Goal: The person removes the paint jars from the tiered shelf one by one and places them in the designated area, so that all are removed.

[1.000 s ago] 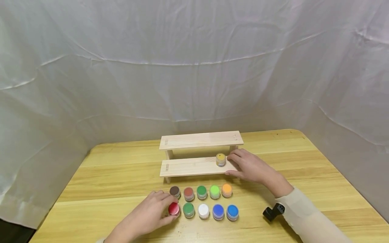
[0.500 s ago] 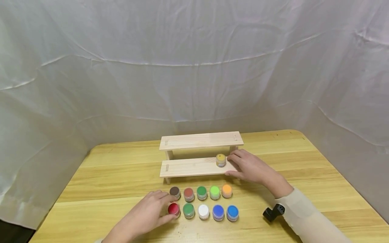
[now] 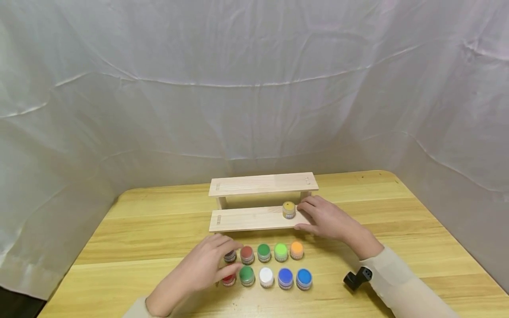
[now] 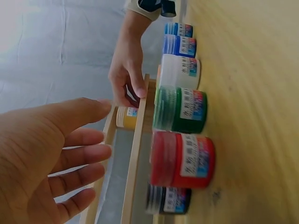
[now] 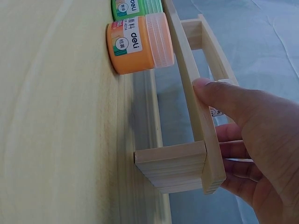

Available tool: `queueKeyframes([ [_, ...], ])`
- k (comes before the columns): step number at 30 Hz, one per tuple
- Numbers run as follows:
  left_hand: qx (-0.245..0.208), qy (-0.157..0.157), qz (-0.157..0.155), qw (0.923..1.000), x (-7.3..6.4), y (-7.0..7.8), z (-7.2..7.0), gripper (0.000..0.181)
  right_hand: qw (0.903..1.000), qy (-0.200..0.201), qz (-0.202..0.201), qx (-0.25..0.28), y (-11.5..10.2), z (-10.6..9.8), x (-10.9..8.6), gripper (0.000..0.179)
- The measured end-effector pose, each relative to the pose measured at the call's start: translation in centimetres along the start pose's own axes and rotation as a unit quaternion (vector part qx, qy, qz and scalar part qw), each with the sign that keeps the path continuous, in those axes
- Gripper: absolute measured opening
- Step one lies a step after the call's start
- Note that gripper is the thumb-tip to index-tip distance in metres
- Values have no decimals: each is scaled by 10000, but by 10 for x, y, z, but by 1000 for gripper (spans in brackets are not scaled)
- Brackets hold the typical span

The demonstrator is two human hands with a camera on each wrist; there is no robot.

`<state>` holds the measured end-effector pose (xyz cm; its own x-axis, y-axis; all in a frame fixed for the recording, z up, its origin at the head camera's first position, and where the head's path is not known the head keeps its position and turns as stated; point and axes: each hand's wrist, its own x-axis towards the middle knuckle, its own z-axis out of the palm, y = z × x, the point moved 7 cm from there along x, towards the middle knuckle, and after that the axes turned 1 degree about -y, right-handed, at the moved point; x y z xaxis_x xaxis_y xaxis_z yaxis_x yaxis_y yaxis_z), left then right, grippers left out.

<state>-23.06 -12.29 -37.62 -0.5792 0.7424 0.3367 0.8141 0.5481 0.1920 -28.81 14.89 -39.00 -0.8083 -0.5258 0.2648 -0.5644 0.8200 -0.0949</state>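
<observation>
My left hand (image 3: 204, 265) hovers with loosely spread fingers over the left end of the paint jars, partly covering the red jar (image 4: 184, 158) and the dark brown jar (image 3: 229, 256). The left wrist view shows it apart from both. My right hand (image 3: 328, 218) holds the right end of the two-tier wooden shelf (image 3: 246, 218). Its thumb lies on the lower board's front edge, and the fingers curl over toward the board's back. Just left of those fingers, a yellow paint jar (image 3: 289, 210) stands upright on the lower board.
In the back row are a reddish-brown jar (image 3: 247, 255), dark green jar (image 3: 264, 252), light green jar (image 3: 280, 252) and orange jar (image 3: 296, 250). The front row has a green jar (image 3: 247, 276), white jar (image 3: 266, 277) and two blue jars (image 3: 304, 279). Grey cloth (image 3: 254, 110) hangs around the table.
My left hand has lifted off the red jar and shifted slightly right and forward, over the dark brown jar. My right hand and the yellow jar stay in place.
</observation>
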Motion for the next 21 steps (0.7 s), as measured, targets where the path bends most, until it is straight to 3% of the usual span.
queueKeyframes([
  [4,48,-79,-35,10000,16,3,-1,39,10000,-6,11,20,0,0,0,57],
  [13,-429,-182,-183,9987,52,7,0,43,10000,66,-60,23,0,0,0,56],
  [21,-617,-430,-398,9964,86,11,11,50,10000,55,-23,44,1,-1,0,56],
])
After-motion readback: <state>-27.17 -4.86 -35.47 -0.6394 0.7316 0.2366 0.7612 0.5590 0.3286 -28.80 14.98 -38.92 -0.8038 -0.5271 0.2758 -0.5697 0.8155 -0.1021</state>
